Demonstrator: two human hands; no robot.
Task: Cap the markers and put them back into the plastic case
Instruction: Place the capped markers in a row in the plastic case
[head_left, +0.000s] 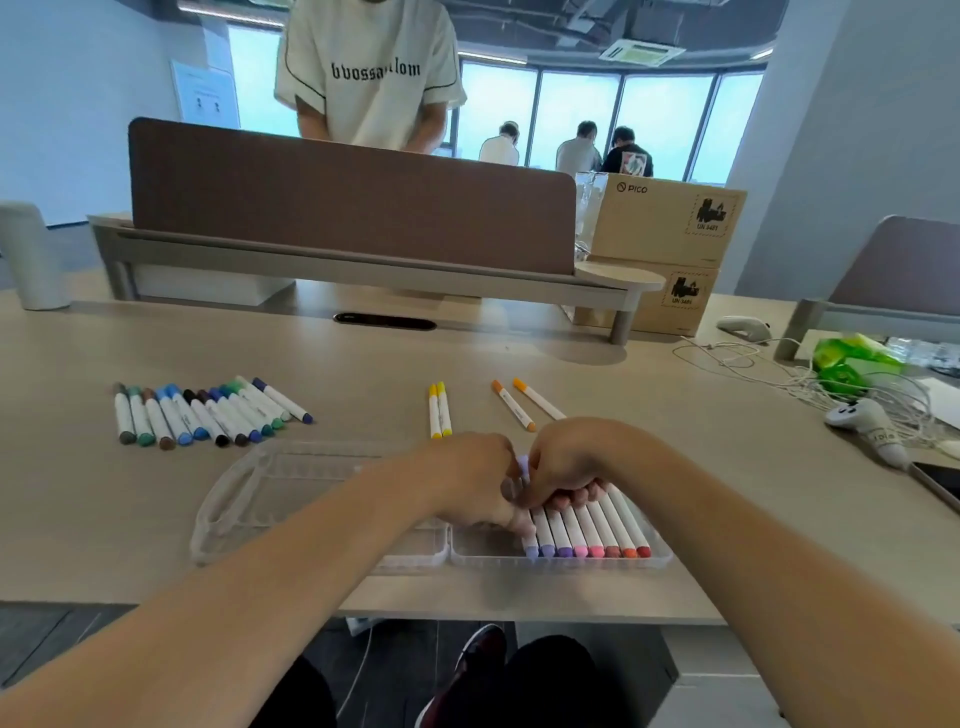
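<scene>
The clear plastic case (234, 499) lies opened flat near the table's front edge. Its right half holds a row of capped markers (587, 530) in purple, pink, red and orange. My left hand (478, 483) and my right hand (566, 462) meet over that row's left end, both curled round a lavender marker (523, 463) that lies at the end of the row. Loose capped markers lie farther back: a blue, green and brown group (208, 410), two yellow ones (439, 410) and two orange ones (514, 405).
A desk divider (353, 208) with a person standing behind it closes the far side. Cardboard boxes (665, 218) stand at the back right. White controllers (867, 421), tangled cables (769, 374) and a green bag (847, 364) lie at the right.
</scene>
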